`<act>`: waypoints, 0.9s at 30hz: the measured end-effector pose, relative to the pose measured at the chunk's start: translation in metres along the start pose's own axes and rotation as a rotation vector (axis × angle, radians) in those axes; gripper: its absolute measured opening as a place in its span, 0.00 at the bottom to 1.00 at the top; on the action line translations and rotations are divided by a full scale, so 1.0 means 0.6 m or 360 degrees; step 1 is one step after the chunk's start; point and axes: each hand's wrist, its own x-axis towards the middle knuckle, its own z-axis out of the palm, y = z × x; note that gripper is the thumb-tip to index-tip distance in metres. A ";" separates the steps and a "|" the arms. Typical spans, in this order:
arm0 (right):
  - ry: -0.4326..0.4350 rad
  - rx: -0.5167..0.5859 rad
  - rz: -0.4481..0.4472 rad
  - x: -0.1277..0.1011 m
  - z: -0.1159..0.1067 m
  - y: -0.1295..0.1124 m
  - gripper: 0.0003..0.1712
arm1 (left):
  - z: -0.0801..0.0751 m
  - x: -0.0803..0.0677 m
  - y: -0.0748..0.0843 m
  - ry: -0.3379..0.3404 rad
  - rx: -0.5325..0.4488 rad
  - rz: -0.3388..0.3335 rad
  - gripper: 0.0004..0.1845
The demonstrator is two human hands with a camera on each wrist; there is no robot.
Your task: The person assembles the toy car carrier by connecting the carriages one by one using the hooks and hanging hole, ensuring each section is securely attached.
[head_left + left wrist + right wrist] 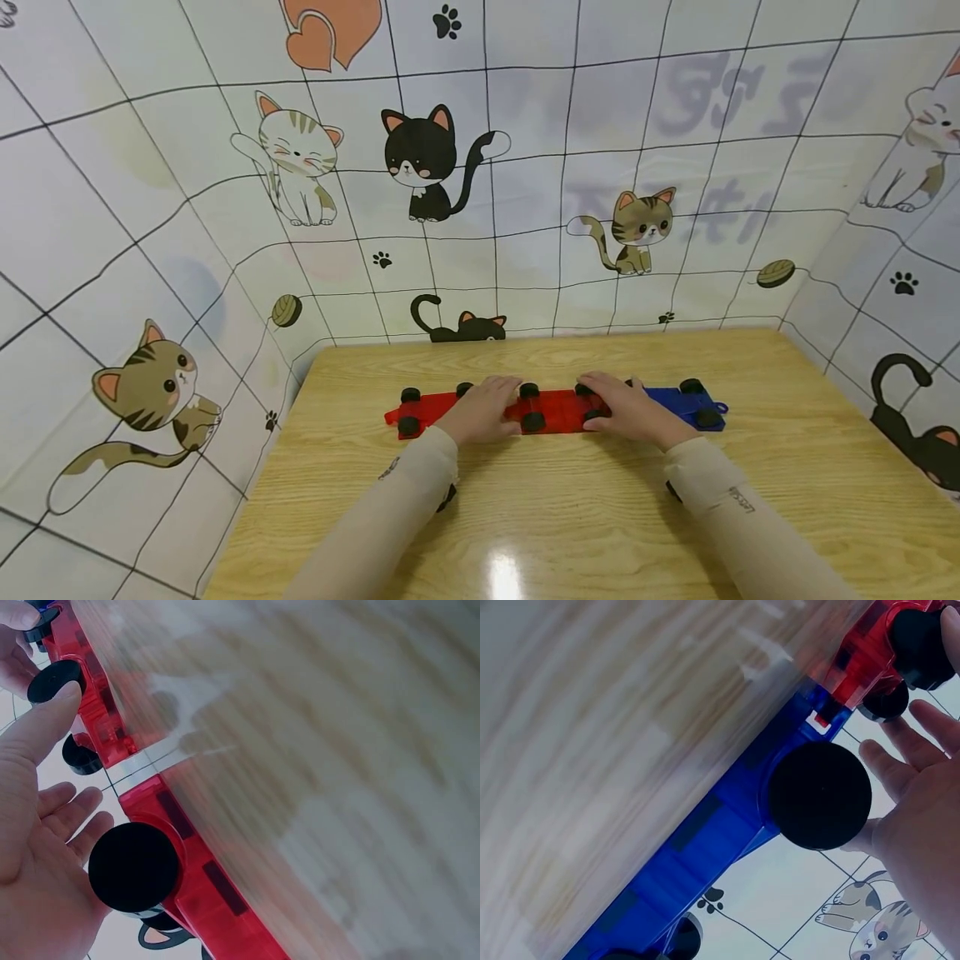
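Left hand: so this one's hanging loose, fingers spread and gripping nothing, with the thumb reaching over a black wheel (49, 675) of the middle red car. That's the left hand (487, 410).
Right hand: the right hand (630, 408) is spanning the joint on its side, thumb lying over another black wheel (915, 645), fingers along the far side. Can't tell if it's actually gripping.
Middle red car: the middle red car (558, 411) is sitting between the two hands, wheels sticking out both sides.
Left-end red car: the left-end red car (435, 408) is poking out left of the left hand, a small gap showing between it and the middle one.
Blue car: the blue car (671, 404) is stretching out right of the right hand, a slot (817, 724) at its near end overlapping the red tip.
Sleeves: beige sleeves (375, 533) are trailing back from both hands.
Table: a wood-grain table (562, 517) is lying underneath them.
Backdrop: a cartoon-cat backdrop (525, 183) is standing beyond the hands.
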 end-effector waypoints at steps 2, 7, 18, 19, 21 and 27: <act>0.0010 0.0001 -0.0008 0.001 0.000 -0.001 0.45 | -0.001 0.000 -0.001 0.0003 0.0000 0.0000 0.45; 0.0024 0.0023 -0.0038 0.004 0.003 0.000 0.45 | -0.002 -0.001 0.000 0.0002 -0.0010 -0.0009 0.44; -0.0003 0.0059 -0.0086 0.009 0.012 -0.002 0.46 | 0.004 -0.004 -0.002 0.0000 -0.0028 -0.0007 0.44; -0.0011 0.0067 -0.0085 0.009 0.012 -0.003 0.46 | 0.006 -0.003 -0.004 0.0003 -0.0020 -0.0004 0.44; -0.0017 0.0069 -0.0082 0.010 0.014 -0.004 0.46 | 0.008 -0.003 -0.006 0.0002 -0.0013 -0.0007 0.45; -0.0019 0.0051 -0.0081 0.011 0.011 -0.008 0.47 | 0.008 -0.004 -0.012 0.0018 0.0000 0.0006 0.45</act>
